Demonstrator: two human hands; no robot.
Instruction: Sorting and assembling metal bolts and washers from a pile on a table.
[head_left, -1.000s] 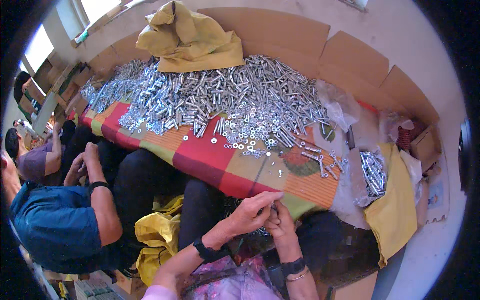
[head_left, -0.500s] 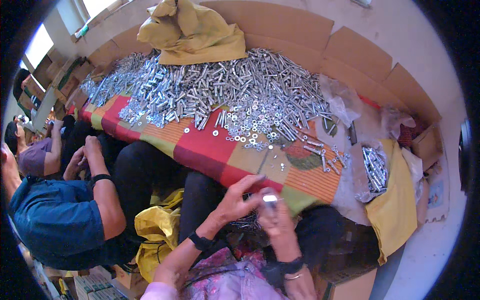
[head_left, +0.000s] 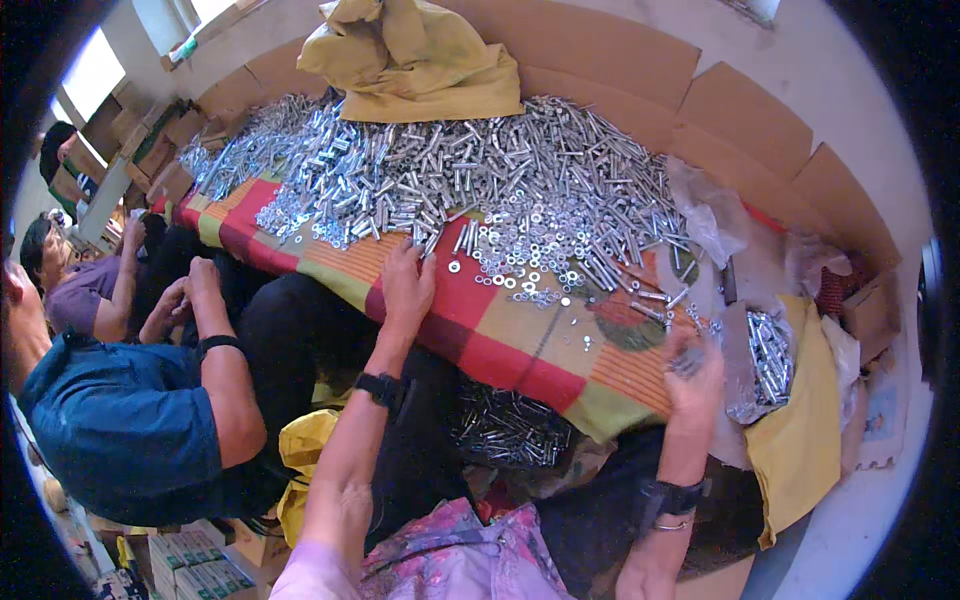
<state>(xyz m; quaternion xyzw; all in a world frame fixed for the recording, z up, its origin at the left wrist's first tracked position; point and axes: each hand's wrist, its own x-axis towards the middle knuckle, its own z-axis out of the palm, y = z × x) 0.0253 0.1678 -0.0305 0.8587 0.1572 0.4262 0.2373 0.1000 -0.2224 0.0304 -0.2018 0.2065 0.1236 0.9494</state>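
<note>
Many metal fasteners (head_left: 560,150) heaped on cloth-covered desk (head_left: 470,335); likely rigid, individually light, slick; best pinched mid-shank. Left hand (head_left: 405,288) at their near edge, fingers bent, can't tell if pinching. Right hand (head_left: 697,375) blurred beside loose bolts (head_left: 648,312), can't tell grip.

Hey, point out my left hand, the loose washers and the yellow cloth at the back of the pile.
Left hand (head_left: 407,287): head view, on the back of the hand.
Loose washers (head_left: 524,238): head view, on the middle of their main cluster.
Yellow cloth (head_left: 428,82): head view, on its creased middle.
</note>
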